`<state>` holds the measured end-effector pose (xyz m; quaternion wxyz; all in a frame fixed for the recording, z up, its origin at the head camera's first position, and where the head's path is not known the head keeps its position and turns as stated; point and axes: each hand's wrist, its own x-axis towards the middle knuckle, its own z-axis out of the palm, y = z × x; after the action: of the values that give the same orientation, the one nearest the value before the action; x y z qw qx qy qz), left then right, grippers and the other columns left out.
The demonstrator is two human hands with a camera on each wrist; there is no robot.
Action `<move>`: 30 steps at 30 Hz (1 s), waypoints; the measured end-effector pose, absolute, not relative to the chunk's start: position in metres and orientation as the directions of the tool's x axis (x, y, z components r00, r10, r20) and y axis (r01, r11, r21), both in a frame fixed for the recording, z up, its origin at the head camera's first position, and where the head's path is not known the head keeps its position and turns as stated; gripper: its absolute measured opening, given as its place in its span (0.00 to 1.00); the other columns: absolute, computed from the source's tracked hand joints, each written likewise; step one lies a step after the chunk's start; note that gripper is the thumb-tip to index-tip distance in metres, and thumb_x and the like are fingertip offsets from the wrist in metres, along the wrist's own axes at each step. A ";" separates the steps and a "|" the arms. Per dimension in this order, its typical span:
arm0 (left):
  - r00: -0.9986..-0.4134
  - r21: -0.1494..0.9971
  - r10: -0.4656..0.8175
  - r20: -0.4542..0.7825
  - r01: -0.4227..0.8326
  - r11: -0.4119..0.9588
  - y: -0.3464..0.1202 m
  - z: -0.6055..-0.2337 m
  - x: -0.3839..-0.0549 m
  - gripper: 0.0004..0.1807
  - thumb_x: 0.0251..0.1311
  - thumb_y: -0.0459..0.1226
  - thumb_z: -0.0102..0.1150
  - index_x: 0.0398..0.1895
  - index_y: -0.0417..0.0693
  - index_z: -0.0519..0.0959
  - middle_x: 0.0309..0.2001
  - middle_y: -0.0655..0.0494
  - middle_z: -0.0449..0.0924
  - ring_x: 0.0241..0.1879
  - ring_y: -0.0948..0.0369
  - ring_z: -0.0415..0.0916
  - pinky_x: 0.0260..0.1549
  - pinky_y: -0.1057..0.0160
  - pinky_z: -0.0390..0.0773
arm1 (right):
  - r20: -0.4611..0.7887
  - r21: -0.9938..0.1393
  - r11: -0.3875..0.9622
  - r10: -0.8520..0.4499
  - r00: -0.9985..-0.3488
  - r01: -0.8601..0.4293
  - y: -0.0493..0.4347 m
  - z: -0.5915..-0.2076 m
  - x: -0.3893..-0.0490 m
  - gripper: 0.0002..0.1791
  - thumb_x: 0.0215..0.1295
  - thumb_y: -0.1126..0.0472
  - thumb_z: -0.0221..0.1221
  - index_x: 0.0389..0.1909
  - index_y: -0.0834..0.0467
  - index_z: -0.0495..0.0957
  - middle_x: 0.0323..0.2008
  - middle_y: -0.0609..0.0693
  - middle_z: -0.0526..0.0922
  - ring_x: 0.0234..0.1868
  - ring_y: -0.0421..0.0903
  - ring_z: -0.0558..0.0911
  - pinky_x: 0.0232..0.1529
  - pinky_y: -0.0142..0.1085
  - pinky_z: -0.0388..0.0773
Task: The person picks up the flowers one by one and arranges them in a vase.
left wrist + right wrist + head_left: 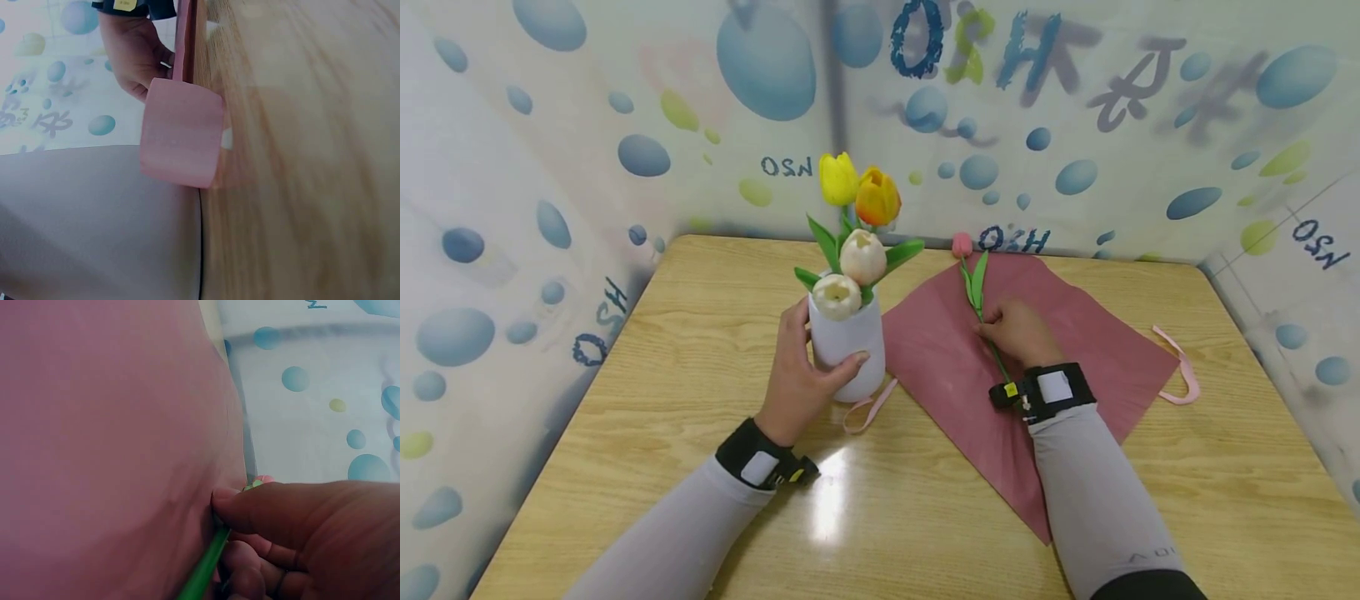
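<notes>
My left hand point(801, 371) grips a white vase point(850, 346) left of centre on the table, thumb across its front. Out of the vase rise a yellow tulip point(838, 178), an orange tulip point(877, 197) and two cream tulips point(862, 257) with green leaves. Farther right, my right hand point(1022, 332) pinches the stem of a pink tulip point(976, 287) over a sheet of mauve wrapping paper point(947, 375). Thumb and fingers close on the green stem point(203, 567) in the right wrist view; the pink bloom is mostly hidden there behind the thumb.
Pale pink ribbon point(1187, 379) sticks out at the paper's right corner, and another ribbon end point(181, 131) curls up beside the vase. The wooden table point(700, 333) backs onto a patterned cloth wall point(700, 75).
</notes>
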<state>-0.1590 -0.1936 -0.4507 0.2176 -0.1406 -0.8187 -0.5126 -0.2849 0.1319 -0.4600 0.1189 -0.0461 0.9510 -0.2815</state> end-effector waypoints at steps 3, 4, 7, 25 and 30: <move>-0.864 0.775 0.006 0.503 0.454 0.439 -0.194 -0.451 -0.159 0.53 0.54 0.38 0.78 0.80 0.52 0.55 0.69 0.44 0.64 0.66 0.52 0.63 0.62 0.39 0.71 | -0.201 -0.550 0.835 -0.152 -0.968 -0.017 0.132 -0.460 -0.285 0.23 0.69 0.53 0.64 0.15 0.54 0.70 0.15 0.43 0.65 0.21 0.46 0.71 0.22 0.36 0.65; -0.864 0.775 0.005 0.504 0.455 0.440 -0.194 -0.451 -0.159 0.53 0.54 0.38 0.78 0.80 0.52 0.56 0.69 0.44 0.64 0.66 0.52 0.63 0.62 0.39 0.71 | -0.200 -0.551 0.834 -0.149 -0.968 -0.015 0.132 -0.460 -0.285 0.22 0.69 0.54 0.64 0.15 0.54 0.69 0.15 0.44 0.64 0.21 0.46 0.70 0.22 0.36 0.64; -0.863 0.774 0.003 0.505 0.454 0.442 -0.194 -0.451 -0.159 0.53 0.53 0.39 0.78 0.80 0.52 0.56 0.68 0.44 0.64 0.66 0.52 0.63 0.61 0.40 0.72 | -0.200 -0.553 0.833 -0.134 -0.971 -0.002 0.132 -0.459 -0.284 0.21 0.68 0.55 0.62 0.17 0.54 0.68 0.16 0.44 0.63 0.20 0.47 0.70 0.21 0.36 0.64; -0.861 0.773 0.006 0.508 0.459 0.438 -0.194 -0.451 -0.159 0.54 0.53 0.39 0.78 0.80 0.52 0.56 0.68 0.44 0.64 0.66 0.52 0.63 0.61 0.40 0.71 | -0.226 -0.573 0.819 -0.168 -0.960 -0.008 0.132 -0.447 -0.278 0.15 0.70 0.58 0.59 0.23 0.58 0.76 0.20 0.47 0.71 0.24 0.47 0.73 0.25 0.36 0.68; -0.861 0.771 0.006 0.508 0.458 0.443 -0.193 -0.451 -0.159 0.53 0.54 0.39 0.78 0.80 0.52 0.56 0.68 0.44 0.64 0.66 0.52 0.63 0.61 0.40 0.71 | -0.230 -0.589 0.807 -0.198 -0.953 -0.025 0.133 -0.445 -0.278 0.13 0.70 0.59 0.59 0.25 0.59 0.77 0.19 0.46 0.70 0.24 0.46 0.72 0.25 0.35 0.67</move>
<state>-0.1590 -0.1933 -0.4513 0.2219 -0.1415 -0.8198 -0.5087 -0.2776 0.1329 -0.4448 0.1417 -0.0594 0.9400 -0.3045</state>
